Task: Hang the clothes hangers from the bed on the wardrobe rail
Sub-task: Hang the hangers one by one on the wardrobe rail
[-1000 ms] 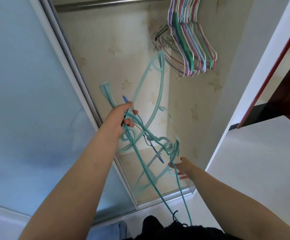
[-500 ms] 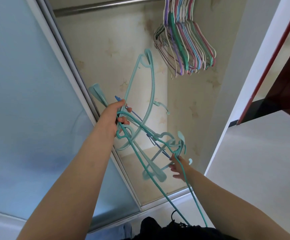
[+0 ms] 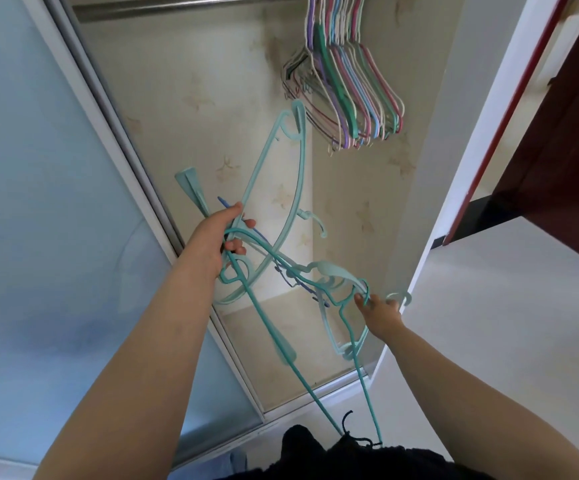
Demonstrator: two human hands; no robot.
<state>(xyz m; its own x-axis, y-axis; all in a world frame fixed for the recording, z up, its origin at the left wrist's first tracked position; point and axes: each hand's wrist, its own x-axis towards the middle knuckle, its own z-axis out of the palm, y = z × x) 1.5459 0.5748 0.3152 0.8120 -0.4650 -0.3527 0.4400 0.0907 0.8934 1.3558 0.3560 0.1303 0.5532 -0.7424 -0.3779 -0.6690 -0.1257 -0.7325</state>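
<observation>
A: What is behind the hands?

B: An open wardrobe fills the middle of the frame, with pale patterned wallpaper [image 3: 211, 81] on its inner walls. A frosted sliding door [image 3: 38, 202] covers the left side, and a dark red door [image 3: 558, 133] stands at the upper right. The metal wardrobe rail [image 3: 177, 3] runs along the top edge.

A: Is something already on the rail?

B: Yes, a group of thin coloured hangers [image 3: 350, 81] hangs from it at the upper centre, close together, in purple, green, pink, blue and white.

A: And where are the hangers of the task?

B: A tangled bunch of teal hangers [image 3: 274, 209] is in the air at the centre, below the rail and not touching it. The left hand [image 3: 217, 237] grips the bunch where several bars cross; its fingers are curled around them, and a thin blue hanger [image 3: 225, 206] sticks out beside the thumb.

A: The other hand?

B: The right hand [image 3: 379, 315], lower right of centre, pinches one light teal hanger [image 3: 336, 299] near its hook, with fingertips pressed together on it. Two long teal bars reach down to the dark clothing [image 3: 315, 455] at the bottom edge.
</observation>
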